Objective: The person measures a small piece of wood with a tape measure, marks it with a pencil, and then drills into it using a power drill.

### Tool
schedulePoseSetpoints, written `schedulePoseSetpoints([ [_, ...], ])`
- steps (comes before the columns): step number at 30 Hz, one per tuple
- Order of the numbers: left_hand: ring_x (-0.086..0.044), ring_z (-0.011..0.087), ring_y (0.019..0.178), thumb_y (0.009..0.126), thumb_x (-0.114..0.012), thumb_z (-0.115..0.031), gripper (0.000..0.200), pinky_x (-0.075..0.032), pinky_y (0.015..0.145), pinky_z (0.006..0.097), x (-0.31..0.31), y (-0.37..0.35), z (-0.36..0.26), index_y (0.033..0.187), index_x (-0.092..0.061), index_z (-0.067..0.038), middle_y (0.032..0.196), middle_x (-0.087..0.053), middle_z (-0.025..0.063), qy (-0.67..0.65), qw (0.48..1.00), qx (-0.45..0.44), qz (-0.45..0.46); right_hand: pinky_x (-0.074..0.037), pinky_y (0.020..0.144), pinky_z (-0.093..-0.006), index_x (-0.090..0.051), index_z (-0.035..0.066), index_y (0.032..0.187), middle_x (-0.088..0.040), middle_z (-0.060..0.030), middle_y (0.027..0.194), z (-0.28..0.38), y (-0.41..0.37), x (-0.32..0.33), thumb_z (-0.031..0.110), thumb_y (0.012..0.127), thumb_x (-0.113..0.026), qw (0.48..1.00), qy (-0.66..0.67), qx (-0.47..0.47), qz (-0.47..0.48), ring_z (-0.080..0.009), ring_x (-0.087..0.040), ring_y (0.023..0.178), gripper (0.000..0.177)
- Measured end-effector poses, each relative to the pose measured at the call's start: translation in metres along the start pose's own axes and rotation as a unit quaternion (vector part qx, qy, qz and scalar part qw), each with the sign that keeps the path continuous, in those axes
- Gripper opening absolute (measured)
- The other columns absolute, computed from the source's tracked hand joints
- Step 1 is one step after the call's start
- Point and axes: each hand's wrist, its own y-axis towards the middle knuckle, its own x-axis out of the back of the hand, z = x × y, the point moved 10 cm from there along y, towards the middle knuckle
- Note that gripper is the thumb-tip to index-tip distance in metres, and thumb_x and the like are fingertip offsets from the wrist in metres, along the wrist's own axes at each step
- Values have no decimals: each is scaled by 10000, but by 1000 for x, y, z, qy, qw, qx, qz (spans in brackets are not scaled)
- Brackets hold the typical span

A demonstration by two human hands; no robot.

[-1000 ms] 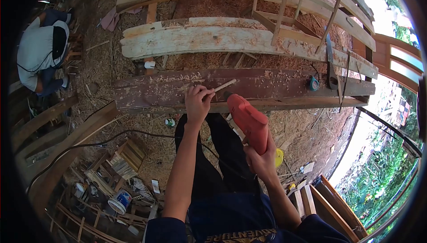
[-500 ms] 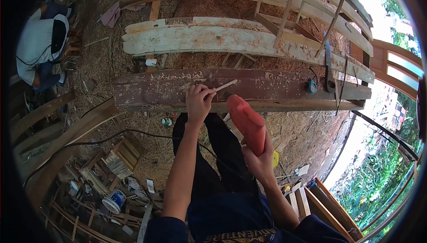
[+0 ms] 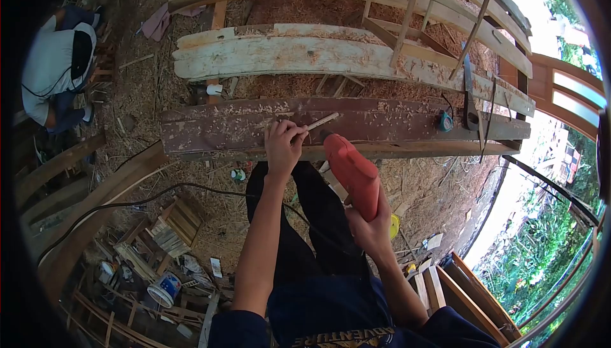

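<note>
Your left hand (image 3: 284, 147) pinches the wooden peg (image 3: 321, 122) on the dark plank (image 3: 407, 125); it is probably light and brittle, so grip low. Your right hand (image 3: 372, 230) is closed round the red drill (image 3: 350, 170) at the plank's near edge; the drill is likely heavy.

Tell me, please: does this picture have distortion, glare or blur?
Head view: strong fisheye bends the dark plank and leaves black corners; daylight at the upper right is overexposed; the left hand with its wooden stick, the right hand and the red drill look sharp, in soft even light.
</note>
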Motion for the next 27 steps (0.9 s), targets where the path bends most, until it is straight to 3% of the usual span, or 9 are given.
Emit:
schedulePoseSetpoints([
  [3,-581,232,908,872,-824,-216,122,-436,858,416,0,0,2,937,-797,-117,914,-633,-6,4,1000,0,-6,-540,841,-295,-420,14,1536,-658,-57,1032,1,-1,1,-24,844,-657,1000,-7,2,-4,-131,-648,935,732],
  [16,-583,232,910,882,-815,-239,140,-438,862,422,0,0,2,938,-795,-113,913,-636,-8,8,1000,-1,3,-539,797,-282,-436,27,1525,-659,-45,1019,2,-1,-1,-18,838,-653,1000,-6,4,-3,-126,-646,900,721],
  [27,-583,236,889,881,-814,-238,131,-439,852,419,-1,-1,2,940,-794,-123,917,-633,-8,7,1000,-11,-6,-533,840,-293,-436,20,1522,-663,-52,1032,-2,-2,-1,-6,836,-659,1000,7,-15,-4,-134,-645,933,722],
])
